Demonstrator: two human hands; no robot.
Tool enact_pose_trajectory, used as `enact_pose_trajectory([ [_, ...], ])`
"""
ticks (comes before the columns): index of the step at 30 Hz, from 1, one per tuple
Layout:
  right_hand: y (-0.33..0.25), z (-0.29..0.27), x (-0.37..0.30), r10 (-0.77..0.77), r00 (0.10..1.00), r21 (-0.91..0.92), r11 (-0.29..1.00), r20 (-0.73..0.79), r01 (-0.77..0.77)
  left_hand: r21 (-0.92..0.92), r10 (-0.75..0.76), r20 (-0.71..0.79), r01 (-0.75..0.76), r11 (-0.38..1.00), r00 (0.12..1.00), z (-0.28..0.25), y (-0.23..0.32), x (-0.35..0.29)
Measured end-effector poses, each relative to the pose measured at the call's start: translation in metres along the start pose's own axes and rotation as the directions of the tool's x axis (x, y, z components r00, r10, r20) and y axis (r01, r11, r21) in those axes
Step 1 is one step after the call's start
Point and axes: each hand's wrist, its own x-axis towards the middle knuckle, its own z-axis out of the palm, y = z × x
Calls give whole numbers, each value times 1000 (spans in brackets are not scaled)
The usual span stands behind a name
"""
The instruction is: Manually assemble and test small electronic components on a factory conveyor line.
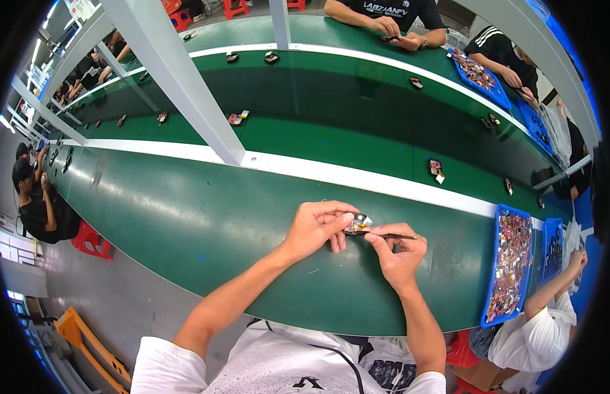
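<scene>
My left hand (317,226) pinches a small electronic part (359,223) with silver and dark faces, just above the green work surface (206,223). My right hand (397,253) grips a thin dark tool (387,235) like tweezers, its tip touching the part from the right. Both hands meet near the middle of the near bench.
A blue tray (512,266) full of small parts lies at my right, with a co-worker's arm (548,292) beside it. More small parts (436,169) ride the green conveyor beyond a white strip. A white post (180,72) slants up at left. Other people sit across and at left.
</scene>
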Motion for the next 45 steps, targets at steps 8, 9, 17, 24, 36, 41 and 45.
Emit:
enact_pose_trajectory([
  [8,2,1,-1,-23,1000,-18,1000,3,23,8,9,-31,-9,1000,999,2,0,-1],
  [9,2,0,-1,-22,1000,-18,1000,3,22,25,19,-40,-18,1000,999,3,-1,-2],
  [17,-6,4,-1,-89,996,-85,993,-6,88,41,21,-40,-19,999,999,0,-3,0],
  [24,-6,6,-3,-141,990,-143,980,-25,136,-1,14,-46,-14,1000,999,0,-4,0],
  [36,-3,3,-1,-27,1000,-58,998,-1,26,60,18,-76,-13,998,997,-2,-4,1],
  [41,-4,5,0,-115,993,-101,988,41,118,51,23,-94,-18,999,995,-1,-4,1],
  [45,-3,6,1,-142,989,-117,982,44,146,56,25,-100,-20,998,995,0,-6,1],
])
